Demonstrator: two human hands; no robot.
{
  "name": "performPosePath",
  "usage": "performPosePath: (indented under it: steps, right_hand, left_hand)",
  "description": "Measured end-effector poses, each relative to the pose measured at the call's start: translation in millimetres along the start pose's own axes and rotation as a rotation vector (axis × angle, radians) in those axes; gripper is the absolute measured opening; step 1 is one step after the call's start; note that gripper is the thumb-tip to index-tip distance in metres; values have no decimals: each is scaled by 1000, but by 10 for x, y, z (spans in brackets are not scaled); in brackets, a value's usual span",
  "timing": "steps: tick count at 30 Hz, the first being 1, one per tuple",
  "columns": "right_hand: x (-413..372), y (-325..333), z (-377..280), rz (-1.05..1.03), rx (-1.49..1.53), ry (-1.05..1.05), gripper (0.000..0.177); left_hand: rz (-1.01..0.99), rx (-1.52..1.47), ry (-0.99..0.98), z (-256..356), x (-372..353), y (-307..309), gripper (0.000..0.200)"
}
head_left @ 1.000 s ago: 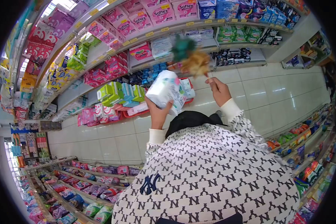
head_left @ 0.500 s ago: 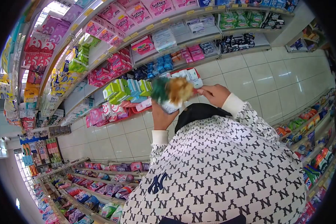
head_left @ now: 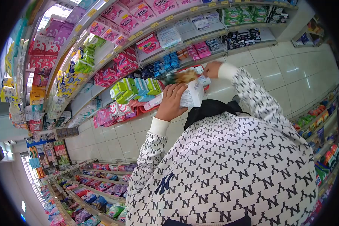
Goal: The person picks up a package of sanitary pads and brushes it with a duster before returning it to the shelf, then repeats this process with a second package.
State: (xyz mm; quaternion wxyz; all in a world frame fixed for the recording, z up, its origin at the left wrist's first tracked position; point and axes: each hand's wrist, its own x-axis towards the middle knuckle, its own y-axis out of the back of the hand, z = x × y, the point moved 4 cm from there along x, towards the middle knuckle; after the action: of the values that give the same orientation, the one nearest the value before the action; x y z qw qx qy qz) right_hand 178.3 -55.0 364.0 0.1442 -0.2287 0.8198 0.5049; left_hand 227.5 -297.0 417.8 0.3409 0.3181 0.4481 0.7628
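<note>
My left hand is wrapped round the left side of a white package, held above the floor in front of my body. To its right, my right hand is closed at the end of a feather duster. The duster's green and brown feathers lie just beyond the package and are blurred. Below and beyond my hands is a red basket filled with packs, among them green packs and pink packs.
Shelves of pink packs curve along the far side and left. Black packs sit on a lower shelf. Tiled floor runs to the right. More stocked shelves stand at lower left and right.
The white package has come into clearer view in my left hand, whose back now shows. My right hand and the duster have moved up and away, behind the package.
</note>
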Motion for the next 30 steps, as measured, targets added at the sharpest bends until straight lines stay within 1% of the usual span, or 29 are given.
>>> performPosePath:
  steps: [1,4,6,7,8,11,12,13,15,16,18,19,20,21,23,25,26,27,29,30]
  right_hand:
    - [81,81,89,10,-199,-140,24]
    - [202,237,174,128,-97,-83,31]
    - [260,11,116,78,241,238,33]
    - [149,42,-56,55,405,400,33]
    - [-26,-1,-107,-54,360,356,31]
    - [-122,-79,322,131,-113,-56,30]
    - [-167,-127,527,175,-108,-133,29]
    - [-224,-136,691,224,-104,-212,28]
    - [-356,-223,802,258,359,-135,30]
    - [-506,-209,717,269,591,-101,31]
    - [-853,-150,288,420,822,34,27]
    - [-877,-244,116,502,837,159,25]
    - [-1016,-190,-159,426,809,152,24]
    - [-1074,-217,-342,390,711,173,25]
    - [-1131,-174,-580,337,449,243,29]
    - [-905,-307,-310,464,489,129,31]
    - [-803,-337,-180,526,508,72,32]
    - [-798,-250,-103,577,519,2,31]
    - [-876,-27,-12,671,534,-134,28]
    - [-927,-16,-75,669,506,-66,28]
  left_hand:
    - [-3,-13,-1,5,-11,-8,90]
    - [17,-31,-11,6,-33,-32,92]
    - [73,-39,-17,-2,-53,-81,91]
    - [106,-44,-20,-16,-63,-106,91]
    - [129,-43,-21,-21,-61,-129,92]
    - [125,-247,159,-20,-62,-134,93]
    - [202,-293,207,-106,-135,-207,94]
    - [327,-364,281,-189,-221,-265,95]
    - [577,-514,428,-309,-408,-365,97]
    - [668,-807,501,-345,-425,-385,95]
    - [806,-991,685,-397,-520,-418,85]
    - [860,-1051,791,-448,-569,-471,82]
    - [924,-1265,775,-446,-538,-518,73]
    - [984,-1479,756,-425,-502,-568,65]
    - [906,-1690,735,-367,-438,-654,55]
    - [825,-1894,716,-297,-412,-732,48]
    - [872,-1825,751,-280,-360,-706,51]
    - [864,-1792,727,-238,-304,-650,54]
    - [877,-1794,727,-194,-308,-619,54]
    - [883,-1756,701,-234,-295,-632,54]
